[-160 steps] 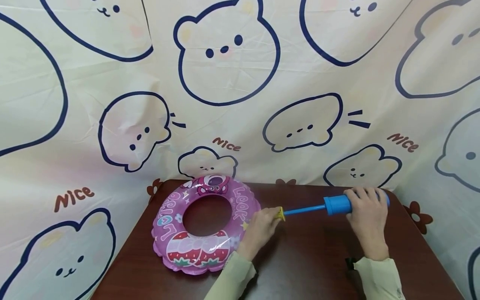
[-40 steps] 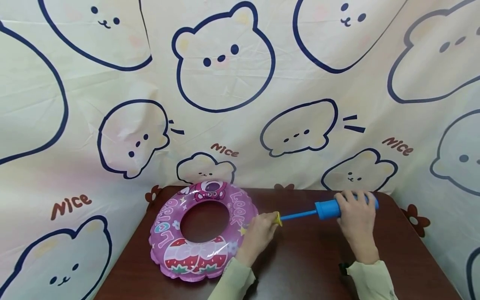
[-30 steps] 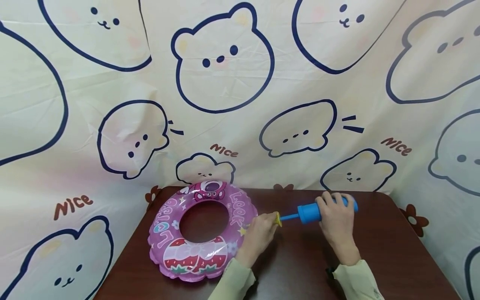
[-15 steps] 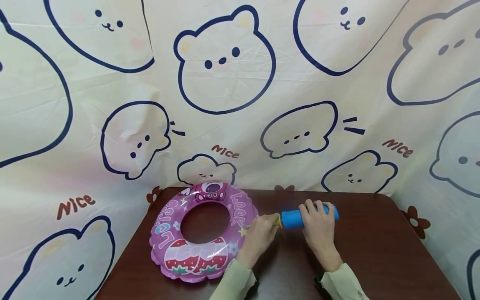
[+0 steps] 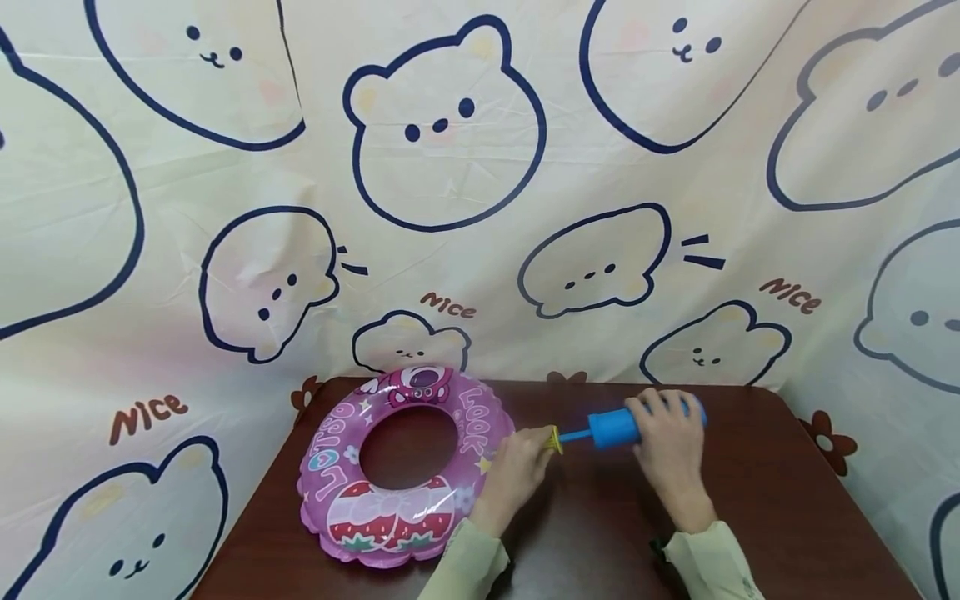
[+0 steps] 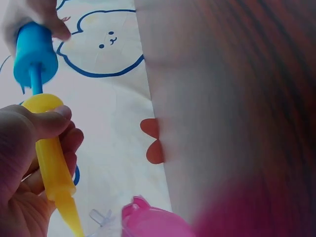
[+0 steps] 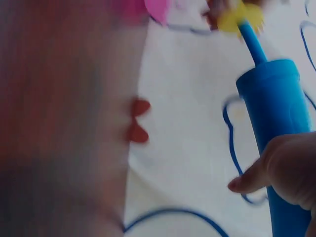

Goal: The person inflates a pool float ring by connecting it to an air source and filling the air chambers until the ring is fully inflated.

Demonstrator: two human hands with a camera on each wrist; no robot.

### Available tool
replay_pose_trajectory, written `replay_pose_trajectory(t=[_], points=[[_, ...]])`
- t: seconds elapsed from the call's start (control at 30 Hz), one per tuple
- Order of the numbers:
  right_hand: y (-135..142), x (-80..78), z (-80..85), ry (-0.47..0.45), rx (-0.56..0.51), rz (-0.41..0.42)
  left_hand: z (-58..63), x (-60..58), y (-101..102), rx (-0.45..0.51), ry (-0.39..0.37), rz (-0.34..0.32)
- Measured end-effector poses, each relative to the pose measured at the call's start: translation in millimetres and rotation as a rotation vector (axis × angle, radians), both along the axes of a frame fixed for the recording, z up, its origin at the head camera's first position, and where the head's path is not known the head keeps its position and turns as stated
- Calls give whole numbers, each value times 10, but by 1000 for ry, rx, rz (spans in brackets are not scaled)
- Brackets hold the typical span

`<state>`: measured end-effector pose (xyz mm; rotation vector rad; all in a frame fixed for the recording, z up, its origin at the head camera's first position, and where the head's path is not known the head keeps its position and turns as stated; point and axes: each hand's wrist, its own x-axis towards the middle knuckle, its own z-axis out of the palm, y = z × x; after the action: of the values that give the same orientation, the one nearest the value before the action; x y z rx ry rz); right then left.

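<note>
A pink inflatable swim ring (image 5: 330, 475) with strawberry and bear prints lies at the left of the head view. Beside its right edge my left hand (image 5: 517, 471) grips the yellow nozzle end (image 6: 53, 165) of a hand pump, thumb on top. In the left wrist view the tapered tip points down toward a clear valve (image 6: 102, 219) near the ring. My right hand (image 5: 670, 450) wraps round the pump's blue barrel (image 5: 613, 427). A short length of blue rod (image 5: 576, 436) shows between the barrel and the yellow flange (image 5: 556, 439).
A dark brown table (image 5: 757, 483) lies under the ring and both hands. Behind and at the sides hangs a pale cloth (image 5: 480, 267) printed with cartoon bears, close against the table's far edge.
My right hand pushed the barrel left until it met the yellow flange half a second ago. Now it has drawn back right, baring some rod. The left hand and ring stay put.
</note>
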<state>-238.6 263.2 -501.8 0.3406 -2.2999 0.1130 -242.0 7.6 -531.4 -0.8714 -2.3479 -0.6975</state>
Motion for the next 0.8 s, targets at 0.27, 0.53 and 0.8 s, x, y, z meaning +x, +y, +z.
replay_pose_trajectory(t=[0.27, 0.53, 0.8], points=[[453, 10, 133, 4, -41, -45, 23, 1, -11, 3, -52, -7], [539, 46, 178, -12, -26, -105, 19, 10, 16, -10, -37, -5], [172, -3, 36, -18, 35, -62, 35, 28, 37, -53, -26, 3]])
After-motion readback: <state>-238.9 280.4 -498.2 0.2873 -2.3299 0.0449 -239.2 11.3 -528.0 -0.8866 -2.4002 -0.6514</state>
